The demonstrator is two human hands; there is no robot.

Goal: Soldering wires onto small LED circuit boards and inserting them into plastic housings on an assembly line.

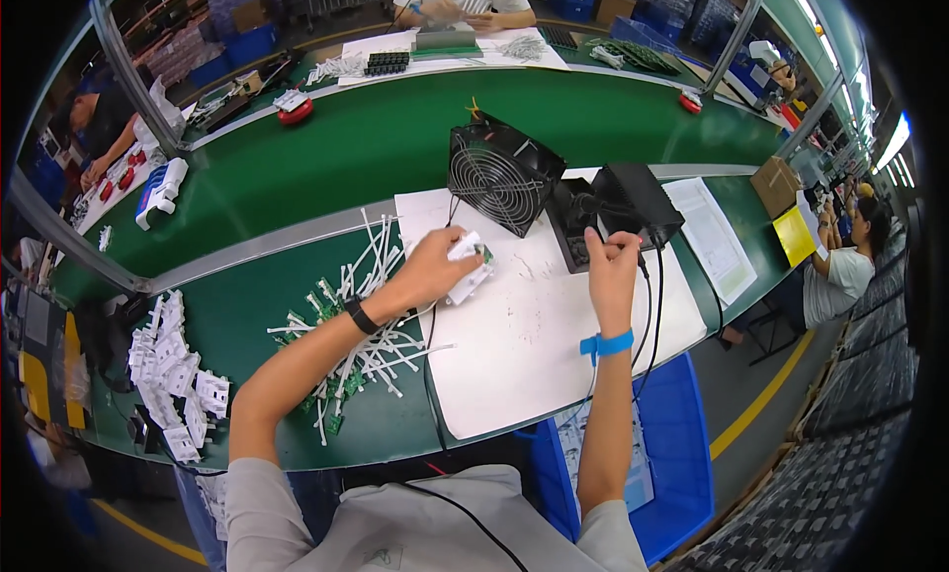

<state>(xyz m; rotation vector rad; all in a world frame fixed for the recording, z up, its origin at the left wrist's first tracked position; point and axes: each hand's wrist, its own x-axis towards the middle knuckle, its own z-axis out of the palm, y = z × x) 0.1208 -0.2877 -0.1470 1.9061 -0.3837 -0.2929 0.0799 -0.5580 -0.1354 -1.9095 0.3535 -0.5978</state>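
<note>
White plastic is filling my left hand (435, 267): I'm holding one housing (463, 287) over the left part of the white sheet (534, 354), the fingers closed around it. A green circuit board (482, 249) is showing near its far end, so I'm judging this one to be partly assembled. Plenty is seemingly waiting: wired boards (318, 303) are lying heaped around my left forearm, and white shells (178, 369) are sitting piled toward the left end of the table (242, 290). The housing's long axis is apparently slanting, near end pointing lower left, far end up toward the black fan (499, 181). My right hand (613, 275) is hovering by a black holder (573, 254), fingertips slightly parted; whether they're holding anything small, I cannot tell.
</note>
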